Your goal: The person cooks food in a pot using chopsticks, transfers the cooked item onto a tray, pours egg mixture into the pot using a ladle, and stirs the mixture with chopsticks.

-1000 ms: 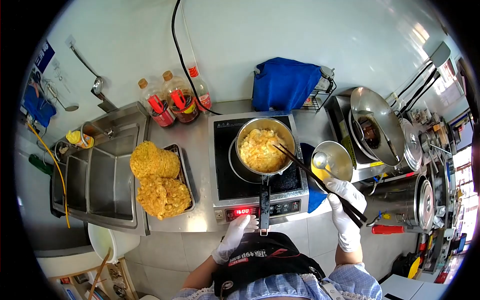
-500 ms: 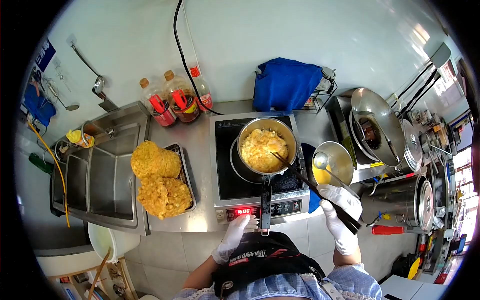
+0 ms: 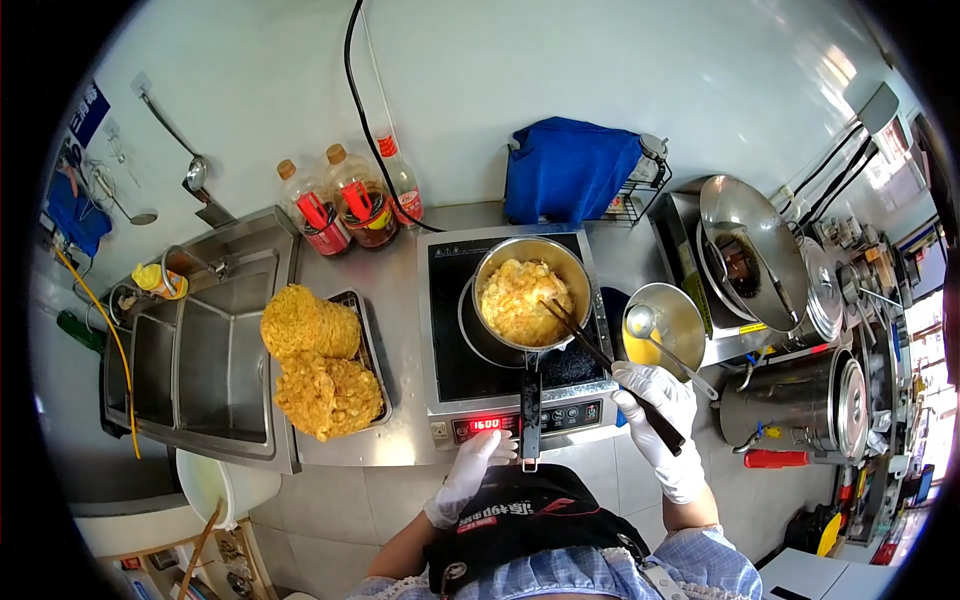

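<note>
Inside a white glove, my right hand (image 3: 662,425) grips a pair of long dark chopsticks (image 3: 592,349). Their tips touch the golden fried egg mass (image 3: 524,300) in a steel saucepan (image 3: 582,276). The pan sits on a black induction cooker (image 3: 450,345) with its long black handle (image 3: 531,410) pointing at me. My left hand (image 3: 478,468), gloved too, rests open at the cooker's front edge, fingers stretched beside the handle and below the lit red display (image 3: 484,424). A steel bowl (image 3: 690,318) with yellow liquid and a ladle (image 3: 675,357) in it stands right of the cooker.
Two fried golden rounds (image 3: 318,360) lie on a rack tray (image 3: 375,375) to the left, beside the sink (image 3: 225,350). Bottles (image 3: 365,205) and a blue cloth (image 3: 570,170) stand at the back. A wok (image 3: 745,215) and a large pot (image 3: 785,400) occupy the right.
My right hand has shifted a little left and up with the chopsticks, whose tips now sit slightly lower in the egg mass. My left hand has stayed put.
</note>
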Demonstrator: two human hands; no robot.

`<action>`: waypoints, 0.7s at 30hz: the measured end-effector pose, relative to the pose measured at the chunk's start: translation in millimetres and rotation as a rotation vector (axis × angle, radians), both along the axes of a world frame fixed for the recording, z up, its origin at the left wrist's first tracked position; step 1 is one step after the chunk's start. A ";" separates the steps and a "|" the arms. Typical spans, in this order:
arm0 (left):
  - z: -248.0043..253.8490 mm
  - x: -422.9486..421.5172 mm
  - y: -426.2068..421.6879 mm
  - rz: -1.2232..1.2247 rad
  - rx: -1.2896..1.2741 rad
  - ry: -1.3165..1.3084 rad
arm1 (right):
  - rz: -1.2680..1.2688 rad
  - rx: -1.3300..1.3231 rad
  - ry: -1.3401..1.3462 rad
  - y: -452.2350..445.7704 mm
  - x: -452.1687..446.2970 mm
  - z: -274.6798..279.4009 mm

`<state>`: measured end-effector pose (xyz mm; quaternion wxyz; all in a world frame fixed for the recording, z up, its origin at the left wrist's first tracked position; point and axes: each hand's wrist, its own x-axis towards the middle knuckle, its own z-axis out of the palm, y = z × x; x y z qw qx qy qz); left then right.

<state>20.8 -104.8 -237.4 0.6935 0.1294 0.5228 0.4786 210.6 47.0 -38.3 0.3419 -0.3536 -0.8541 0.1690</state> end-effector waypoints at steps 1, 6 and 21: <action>0.1 -0.1 -0.2 0.000 0.001 0.000 | 0.016 0.000 -0.027 0.2 1.2 0.5; -0.5 0.5 -1.2 -0.011 -0.006 0.022 | -0.019 0.026 -0.023 -4.5 4.3 12.7; -3.9 2.4 -1.3 0.002 -0.011 -0.001 | 0.068 0.138 -0.011 8.1 -7.8 -10.8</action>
